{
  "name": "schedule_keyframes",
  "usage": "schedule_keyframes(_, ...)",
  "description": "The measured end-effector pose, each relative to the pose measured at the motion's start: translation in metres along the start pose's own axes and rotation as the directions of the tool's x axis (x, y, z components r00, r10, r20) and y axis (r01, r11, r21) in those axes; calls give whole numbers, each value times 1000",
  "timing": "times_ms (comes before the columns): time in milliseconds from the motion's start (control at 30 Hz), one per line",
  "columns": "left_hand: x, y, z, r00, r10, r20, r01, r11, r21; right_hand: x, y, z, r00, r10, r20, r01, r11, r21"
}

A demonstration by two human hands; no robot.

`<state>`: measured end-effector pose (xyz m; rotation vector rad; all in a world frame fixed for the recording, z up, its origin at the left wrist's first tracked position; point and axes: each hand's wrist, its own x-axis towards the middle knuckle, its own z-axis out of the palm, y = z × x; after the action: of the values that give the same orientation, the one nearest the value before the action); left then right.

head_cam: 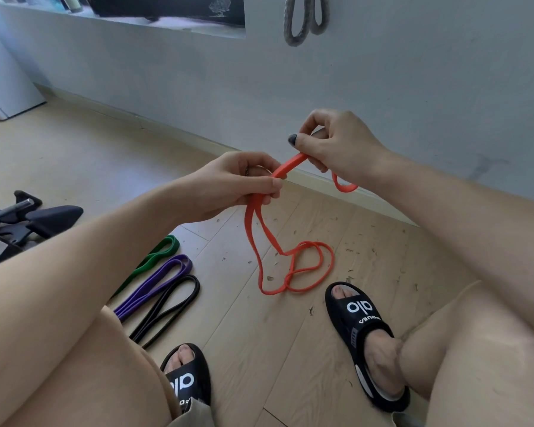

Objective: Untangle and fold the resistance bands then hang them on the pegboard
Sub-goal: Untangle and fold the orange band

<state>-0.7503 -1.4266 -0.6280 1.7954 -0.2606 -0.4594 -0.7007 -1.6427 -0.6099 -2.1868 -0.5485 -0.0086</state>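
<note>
matt rubber orange band [290, 266], pale wood floor [244, 334]

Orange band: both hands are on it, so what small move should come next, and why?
Probably lift and shake out the orange band: the left hand and right hand grip its top, while its lower loops lie crossed on the floor.

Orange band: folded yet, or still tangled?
Still tangled. The orange band hangs from both the left hand and right hand, its lower part lying in crossed loops on the floor.
</note>
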Motion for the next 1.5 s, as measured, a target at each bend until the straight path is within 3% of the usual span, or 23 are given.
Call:
schedule_keyframes(200,-1,-2,0,999,41,-2,-41,998,-56,1,3,1,999,14,32,-14,1000,10)
schedule_keyframes(433,1,-2,3,987,108,-120,-99,992,73,0,-1,5,993,18,120,-8,996,-83)
schedule_keyframes(933,3,-5,7,980,117,-164,-73,966,249,-4,-10,9,966,-11,258,74,969,-237)
schedule_keyframes(1300,6,-18,-1,998,-69,-2,65,931,360,-3,-4,-12,980,12,197,15,991,-136)
schedule_keyframes(1500,7,-17,0,999,25,-27,-15,947,322,0,10,-20,963,109,247,-77,987,-139)
